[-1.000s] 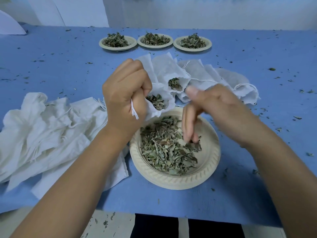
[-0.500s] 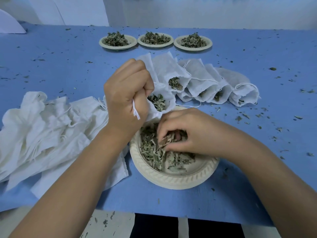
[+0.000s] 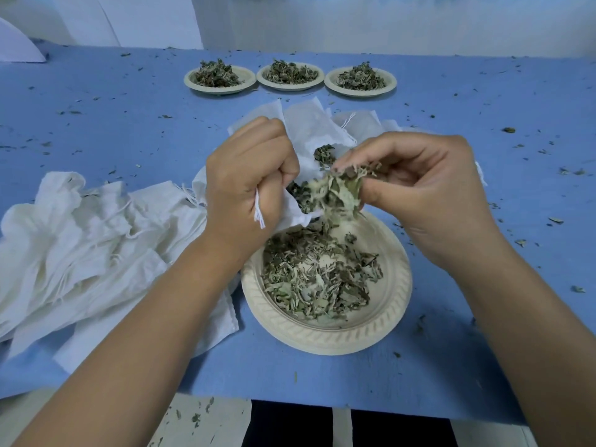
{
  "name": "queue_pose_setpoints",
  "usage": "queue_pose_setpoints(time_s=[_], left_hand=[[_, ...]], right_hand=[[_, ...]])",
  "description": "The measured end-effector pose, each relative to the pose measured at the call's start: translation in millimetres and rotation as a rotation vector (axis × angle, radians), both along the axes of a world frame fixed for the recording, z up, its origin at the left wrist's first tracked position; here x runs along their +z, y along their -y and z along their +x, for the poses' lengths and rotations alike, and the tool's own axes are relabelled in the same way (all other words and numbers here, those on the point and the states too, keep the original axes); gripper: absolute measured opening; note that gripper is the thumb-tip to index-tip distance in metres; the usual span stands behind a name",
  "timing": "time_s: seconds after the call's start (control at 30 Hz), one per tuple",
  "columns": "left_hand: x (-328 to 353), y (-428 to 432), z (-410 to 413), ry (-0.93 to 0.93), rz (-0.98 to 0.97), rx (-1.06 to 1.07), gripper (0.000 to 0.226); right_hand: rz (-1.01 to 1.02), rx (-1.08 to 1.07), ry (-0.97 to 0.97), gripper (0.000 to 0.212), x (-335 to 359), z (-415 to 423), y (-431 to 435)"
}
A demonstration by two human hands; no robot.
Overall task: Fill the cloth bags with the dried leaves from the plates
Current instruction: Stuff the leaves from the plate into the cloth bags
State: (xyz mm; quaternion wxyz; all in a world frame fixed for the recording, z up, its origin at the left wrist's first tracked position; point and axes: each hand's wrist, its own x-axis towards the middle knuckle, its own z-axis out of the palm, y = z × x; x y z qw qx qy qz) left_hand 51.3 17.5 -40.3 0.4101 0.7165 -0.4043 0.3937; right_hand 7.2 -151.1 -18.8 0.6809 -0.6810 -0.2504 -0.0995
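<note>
My left hand (image 3: 248,185) grips the rim of a small white cloth bag (image 3: 292,211), holding its mouth open above the near plate. My right hand (image 3: 416,191) pinches a clump of dried leaves (image 3: 338,191) right at the bag's mouth, and a few bits hang loose under it. The beige plate (image 3: 392,304) below still holds a bed of dried leaves (image 3: 316,275). Behind my hands lie filled white bags (image 3: 309,127), mostly hidden.
A heap of flat white cloth bags (image 3: 80,240) lies at the left. Three small plates of leaves (image 3: 219,79), (image 3: 290,75), (image 3: 359,80) stand in a row at the back. Leaf crumbs dot the blue table (image 3: 532,195); its front edge is close below.
My right hand scooped leaves from the near plate and lifted them up to the mouth of the bag. My left hand has kept its hold on the bag.
</note>
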Motion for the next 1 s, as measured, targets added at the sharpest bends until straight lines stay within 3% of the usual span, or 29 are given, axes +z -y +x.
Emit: queue_pose_setpoints(time_s=[0.1,0.17,0.3,0.37,0.5,0.63,0.77,0.93,1.0], left_hand=[[-0.8,1.9,-0.3,0.014,0.01,-0.021,0.029],[-1.5,2.9,-0.2,0.026,0.012,-0.023,0.03],[-3.8,3.0,-0.4,0.033,0.042,-0.016,0.031],[-3.4,3.2,-0.9,0.011,0.042,-0.006,0.03],[-1.7,1.7,-0.7,-0.012,0.021,0.026,0.029],[-2.3,2.5,-1.8,-0.014,0.025,0.015,0.028],[-2.7,4.3,-2.7,0.002,0.053,-0.013,0.03],[-1.6,2.2,-2.1,-0.033,-0.005,0.03,0.028],[-1.3,1.3,-1.8,-0.042,-0.019,0.042,0.027]], right_hand=[[0.056,-0.09,-0.095,0.02,-5.5,0.3,-6.5],[-0.024,-0.168,-0.11,0.019,-13.0,-1.6,-12.3],[-0.329,-0.35,0.14,0.02,-22.4,-6.0,-22.9],[-0.378,-0.304,0.171,0.02,-23.0,-4.3,-20.2],[-0.228,-0.125,0.032,0.027,-15.1,1.0,-10.1],[-0.29,-0.171,0.23,0.013,-17.2,-0.7,-12.2],[-0.47,-0.323,0.433,0.013,-26.1,0.0,-21.4],[-0.257,-0.069,0.0,0.019,-17.6,0.2,-10.9],[-0.229,-0.026,-0.006,0.015,-15.2,-0.2,-8.9]])
